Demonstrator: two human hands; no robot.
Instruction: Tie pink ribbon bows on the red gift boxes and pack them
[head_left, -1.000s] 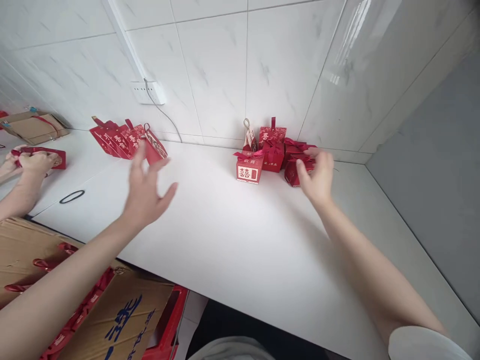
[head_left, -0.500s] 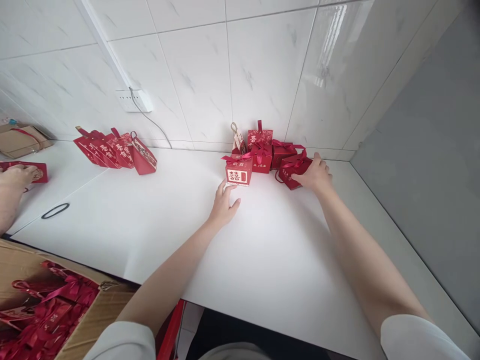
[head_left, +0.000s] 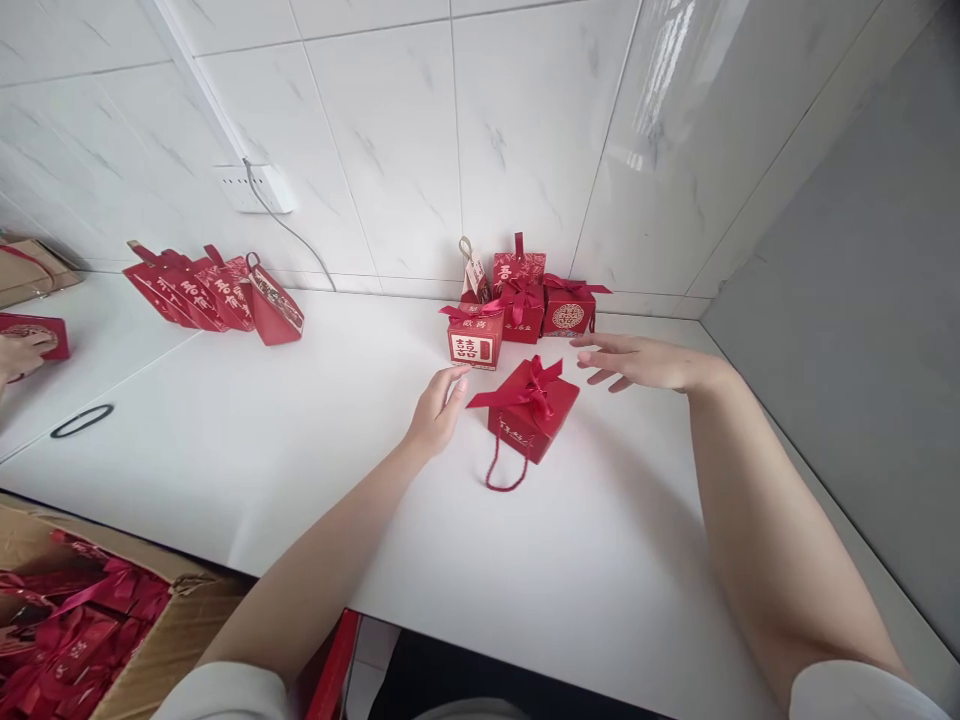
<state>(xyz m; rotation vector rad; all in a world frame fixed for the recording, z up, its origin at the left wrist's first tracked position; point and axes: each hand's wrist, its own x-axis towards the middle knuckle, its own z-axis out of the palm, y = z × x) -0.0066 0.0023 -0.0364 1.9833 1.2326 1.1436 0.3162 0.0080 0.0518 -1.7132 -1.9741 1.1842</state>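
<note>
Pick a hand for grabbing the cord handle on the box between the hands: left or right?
Left, I'd say: the left hand is closer to the cord handle, which loops out at the near left of the red box. The right hand is past the far right side, box in between.

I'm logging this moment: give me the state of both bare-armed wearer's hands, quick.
Left hand: open, holding nothing, left of the front box.
Right hand: open, holding nothing, right of it.
</note>
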